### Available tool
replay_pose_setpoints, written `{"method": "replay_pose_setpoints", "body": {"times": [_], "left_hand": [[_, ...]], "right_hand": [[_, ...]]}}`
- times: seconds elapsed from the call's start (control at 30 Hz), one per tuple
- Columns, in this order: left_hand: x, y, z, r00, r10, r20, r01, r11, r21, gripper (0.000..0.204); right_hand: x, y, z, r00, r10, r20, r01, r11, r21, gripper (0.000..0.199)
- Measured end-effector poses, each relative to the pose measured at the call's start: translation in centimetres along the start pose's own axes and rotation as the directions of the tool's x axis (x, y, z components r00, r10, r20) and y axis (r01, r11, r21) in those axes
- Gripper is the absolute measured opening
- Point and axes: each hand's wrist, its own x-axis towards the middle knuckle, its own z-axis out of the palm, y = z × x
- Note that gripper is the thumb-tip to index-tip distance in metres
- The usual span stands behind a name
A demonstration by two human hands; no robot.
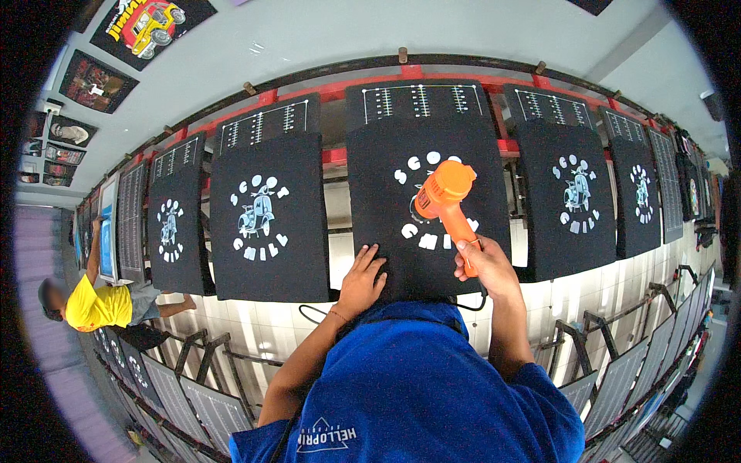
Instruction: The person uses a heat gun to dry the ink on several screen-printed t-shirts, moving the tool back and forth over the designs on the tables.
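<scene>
My right hand (485, 266) is closed around the handle of the orange heat gun (446, 197), nozzle over the white scooter print (432, 202) on the black shirt (424, 208). My left hand (361, 279) lies flat, fingers spread, pinning the shirt's lower edge. Risk, as I judge it: hovering over one spot scorches the ink; the trailing cord (316, 315) may snag.

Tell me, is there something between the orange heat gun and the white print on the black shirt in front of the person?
Nothing visible. The right hand holds the orange heat gun over the white print, with only air between. The left hand lies flat on the black shirt, below and left of the print, outside that path.
</scene>
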Motion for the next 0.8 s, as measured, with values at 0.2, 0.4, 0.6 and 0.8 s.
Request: {"method": "replay_pose_setpoints", "body": {"times": [0.2, 0.4, 0.6, 0.8], "left_hand": [[-0.9, -0.4, 0.0, 0.999, -0.021, -0.024, 0.018, 0.995, -0.102, 0.02], [-2.3, -1.7, 0.1, 0.983, -0.085, -0.161, 0.044, 0.97, -0.241, 0.013], [-5.1, -4.9, -2.1, 0.948, -0.229, -0.222, 0.187, 0.962, -0.197, 0.012], [-6.7, -9.4, -4.4, 0.958, -0.183, -0.22, 0.134, 0.966, -0.222, 0.012]], "right_hand": [[0.9, 0.1, 0.2, 0.998, -0.006, 0.07, 0.008, 1.0, -0.024, 0.026], [1.5, -1.2, 0.6, 0.998, 0.003, 0.069, 0.0, 0.999, -0.046, 0.029], [2.8, -1.0, 0.7, 0.985, -0.093, -0.148, 0.094, 0.996, 0.003, 0.036], [4.3, -0.8, 4.4, 0.913, -0.193, -0.359, 0.281, 0.936, 0.212, 0.032]]}}
